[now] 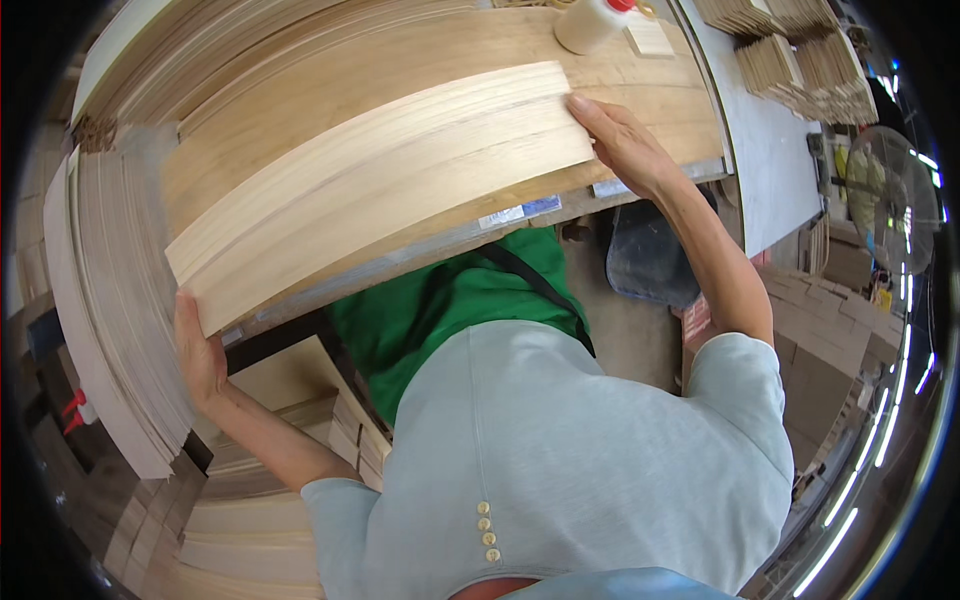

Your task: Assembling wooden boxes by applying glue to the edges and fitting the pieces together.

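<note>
A long pale wooden board (390, 175) spans the near part of the workbench, its left end nearer to me than its right. My left hand (201, 350) is closed on the board's left end, the thumb at its corner and the other fingers hidden. At the opposite end my right hand (625, 142) grips the short edge, with the thumb on the top face and the fingers reaching below. Beneath the board lies the tan wooden bench top (660, 110).
Stacked thin boards (125, 290) stand left of the bench, and more long boards (270, 60) lie along its far side. A white bottle with a red cap (592, 25) stands beside a small wood block (650, 40). Bundled wood pieces (800, 60) fill the far right.
</note>
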The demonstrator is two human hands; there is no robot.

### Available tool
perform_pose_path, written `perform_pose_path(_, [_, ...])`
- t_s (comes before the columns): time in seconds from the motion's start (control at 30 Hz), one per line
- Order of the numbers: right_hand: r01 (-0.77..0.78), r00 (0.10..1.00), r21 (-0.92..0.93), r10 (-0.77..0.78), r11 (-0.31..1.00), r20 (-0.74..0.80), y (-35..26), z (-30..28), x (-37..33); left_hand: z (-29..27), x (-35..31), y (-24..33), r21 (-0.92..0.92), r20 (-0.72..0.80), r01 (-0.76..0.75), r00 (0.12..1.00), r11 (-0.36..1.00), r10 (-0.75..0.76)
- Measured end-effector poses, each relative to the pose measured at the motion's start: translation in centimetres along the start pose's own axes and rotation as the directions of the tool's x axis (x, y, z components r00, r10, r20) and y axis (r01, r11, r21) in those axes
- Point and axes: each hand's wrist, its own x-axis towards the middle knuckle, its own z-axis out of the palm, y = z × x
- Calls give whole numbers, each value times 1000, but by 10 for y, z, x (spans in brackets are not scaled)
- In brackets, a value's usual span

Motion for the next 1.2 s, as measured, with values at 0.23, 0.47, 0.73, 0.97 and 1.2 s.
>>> perform_pose_path(0.23, [124,991,119,-115,985,-75,24,-1,8,16,-7,1,-69,53,-44,997,997,48])
perform_pose_path(0.47, [59,996,137,-50,989,-72,49,-2,-27,17,-53,-22,-174,31,54,998,983,-49])
perform_pose_path(0.73, [105,990,387,-135,916,50,44,-14,-25,19,-43,-1,-246,155,-9,987,969,49])
perform_pose_path(0.97, [418,861,290,-477,861,176,12,-62,-8,57,3,48,-145,490,-311,802,939,342])
perform_pose_path(1.2, [423,872,111,-437,899,221,44,-51,5,77,3,31,134,463,-289,864,948,198])
